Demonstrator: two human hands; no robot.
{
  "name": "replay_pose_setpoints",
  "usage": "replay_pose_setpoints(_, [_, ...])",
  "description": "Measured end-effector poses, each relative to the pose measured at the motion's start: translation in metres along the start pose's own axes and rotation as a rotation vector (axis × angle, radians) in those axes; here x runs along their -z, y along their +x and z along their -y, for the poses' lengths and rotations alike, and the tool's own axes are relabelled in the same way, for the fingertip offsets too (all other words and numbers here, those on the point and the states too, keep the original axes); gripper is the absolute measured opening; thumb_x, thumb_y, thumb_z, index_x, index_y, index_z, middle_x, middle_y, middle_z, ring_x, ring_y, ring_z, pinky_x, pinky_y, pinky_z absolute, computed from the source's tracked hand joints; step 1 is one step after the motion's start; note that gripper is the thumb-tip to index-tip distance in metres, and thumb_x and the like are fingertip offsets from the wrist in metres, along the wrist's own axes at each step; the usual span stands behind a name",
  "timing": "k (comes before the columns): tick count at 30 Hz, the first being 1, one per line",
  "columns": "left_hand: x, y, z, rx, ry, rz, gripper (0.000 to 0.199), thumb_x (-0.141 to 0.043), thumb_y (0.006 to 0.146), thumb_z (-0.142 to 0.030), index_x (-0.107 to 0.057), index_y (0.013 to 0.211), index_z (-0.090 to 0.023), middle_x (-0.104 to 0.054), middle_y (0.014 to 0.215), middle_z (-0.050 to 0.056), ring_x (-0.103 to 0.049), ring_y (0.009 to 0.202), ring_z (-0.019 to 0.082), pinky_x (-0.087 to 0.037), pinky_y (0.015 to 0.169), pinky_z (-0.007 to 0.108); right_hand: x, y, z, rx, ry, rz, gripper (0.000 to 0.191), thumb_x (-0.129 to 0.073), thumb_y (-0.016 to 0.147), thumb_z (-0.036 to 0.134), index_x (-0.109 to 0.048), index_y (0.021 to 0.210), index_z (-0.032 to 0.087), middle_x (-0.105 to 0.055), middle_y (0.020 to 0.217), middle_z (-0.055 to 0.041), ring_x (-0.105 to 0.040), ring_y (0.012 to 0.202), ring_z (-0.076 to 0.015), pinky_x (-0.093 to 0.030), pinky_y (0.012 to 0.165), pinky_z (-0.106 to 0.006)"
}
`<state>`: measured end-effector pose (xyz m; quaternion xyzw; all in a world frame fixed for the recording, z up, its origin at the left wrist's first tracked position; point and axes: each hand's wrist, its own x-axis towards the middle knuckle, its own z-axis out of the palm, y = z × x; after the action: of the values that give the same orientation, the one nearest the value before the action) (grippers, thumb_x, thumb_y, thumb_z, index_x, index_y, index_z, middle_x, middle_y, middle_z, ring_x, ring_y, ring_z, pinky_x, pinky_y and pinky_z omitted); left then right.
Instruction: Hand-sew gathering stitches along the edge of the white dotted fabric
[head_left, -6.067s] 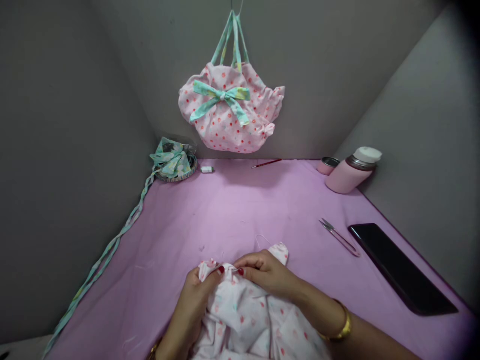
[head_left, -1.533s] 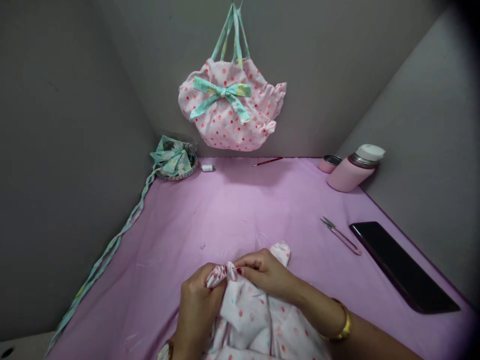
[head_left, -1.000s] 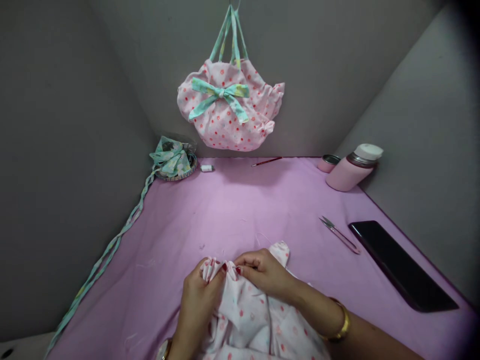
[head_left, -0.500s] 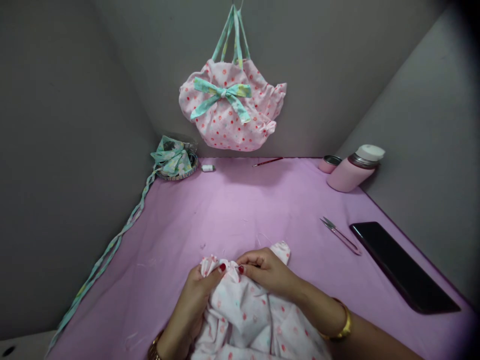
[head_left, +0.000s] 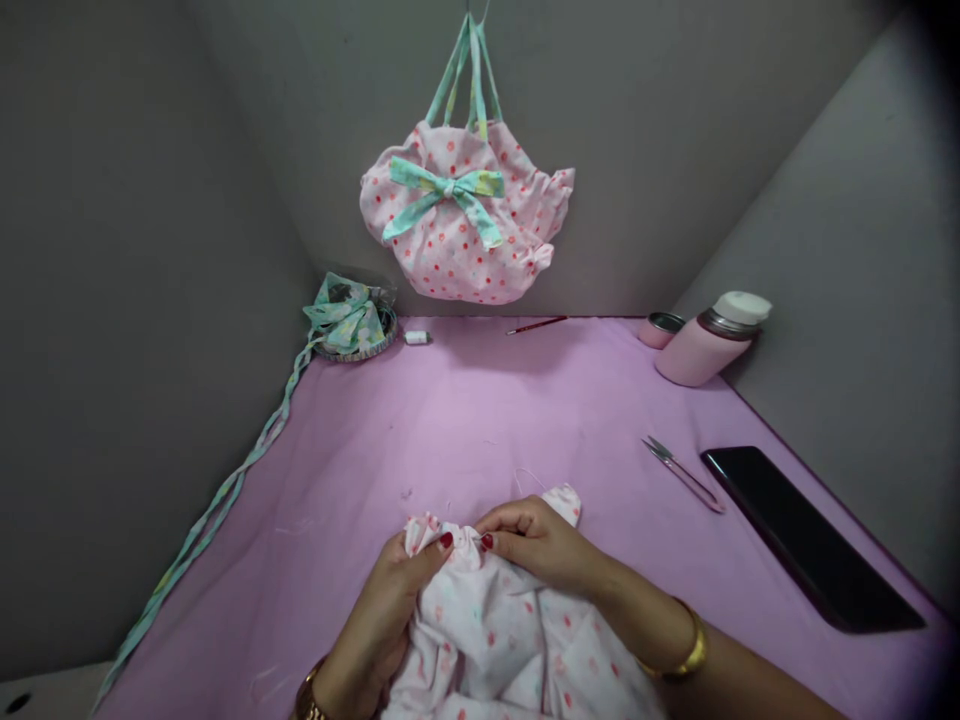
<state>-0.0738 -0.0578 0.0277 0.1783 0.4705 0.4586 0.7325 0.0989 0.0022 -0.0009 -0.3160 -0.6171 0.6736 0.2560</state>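
White cloth with pink and red dots [head_left: 510, 625] lies bunched at the front of the table. My left hand [head_left: 390, 590] is closed on its gathered edge, with the thumb on top and a small frill sticking up beside it. Close by on the right, my right hand [head_left: 544, 545] pinches thumb and forefinger together at the same gathers. What sits between those fingertips is too small to make out. A thin loop of thread [head_left: 529, 475] rises behind the right hand, near a corner of the cloth.
Thread snips [head_left: 682, 475] and a black phone [head_left: 810, 540] lie to the right. A pink bottle [head_left: 701, 350], pink cup [head_left: 660, 330], red pencil [head_left: 536, 325], thread spool [head_left: 417, 338] and basket [head_left: 367, 350] stand behind. Green cords [head_left: 247, 465] trail down the left. A dotted bag [head_left: 465, 240] hangs above.
Both hands keep their grip and stay almost in place. My right thumb has shifted very slightly to the right along the gathers; the whole view has also moved a little.
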Motion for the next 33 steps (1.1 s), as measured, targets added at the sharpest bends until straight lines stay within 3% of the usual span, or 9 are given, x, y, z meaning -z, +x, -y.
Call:
replay_pose_setpoints(13, [-0.005, -0.001, 0.0, 0.023, -0.059, -0.01, 0.024, -0.074, 0.066, -0.032, -0.066, 0.075, -0.011, -0.069, 0.06, 0.006, -0.064, 0.059, 0.019, -0.048, 0.057, 0.026, 0.0, 0.001, 0.0, 0.006, 0.032, 0.003, 0.023, -0.059, 0.081, 0.03, -0.071, 0.093, 0.014, -0.07, 0.084, -0.0073, -0.061, 0.073, -0.014, -0.046, 0.067, -0.024])
replay_pose_setpoints(20, [-0.01, 0.0, 0.003, 0.02, -0.031, -0.057, 0.028, -0.075, 0.063, -0.037, -0.063, 0.073, -0.013, -0.068, 0.06, 0.005, -0.063, 0.058, 0.018, -0.047, 0.057, 0.026, -0.007, 0.003, 0.0, -0.002, 0.04, -0.044, 0.02, -0.06, 0.079, 0.031, -0.066, 0.081, 0.012, -0.064, 0.069, -0.003, -0.053, 0.061, -0.01, -0.039, 0.058, -0.02])
replay_pose_setpoints(25, [-0.01, 0.004, 0.007, -0.026, 0.014, -0.107, 0.029, -0.074, 0.063, -0.038, -0.062, 0.073, -0.013, -0.065, 0.059, 0.003, -0.06, 0.054, 0.016, -0.046, 0.056, 0.025, -0.007, 0.001, 0.002, 0.012, -0.056, -0.042, 0.016, -0.054, 0.083, 0.028, -0.059, 0.081, 0.013, -0.053, 0.064, 0.0016, -0.042, 0.055, -0.0073, -0.032, 0.052, -0.018])
replay_pose_setpoints(33, [0.001, 0.016, 0.016, -0.096, 0.236, -0.14, 0.026, -0.072, 0.064, -0.035, -0.056, 0.068, -0.014, -0.057, 0.057, -0.001, -0.053, 0.052, 0.013, -0.042, 0.052, 0.023, -0.009, -0.001, 0.01, 0.094, -0.272, -0.005, 0.011, -0.045, 0.087, 0.019, -0.053, 0.081, 0.015, -0.047, 0.066, 0.0032, -0.04, 0.059, -0.0084, -0.03, 0.054, -0.018])
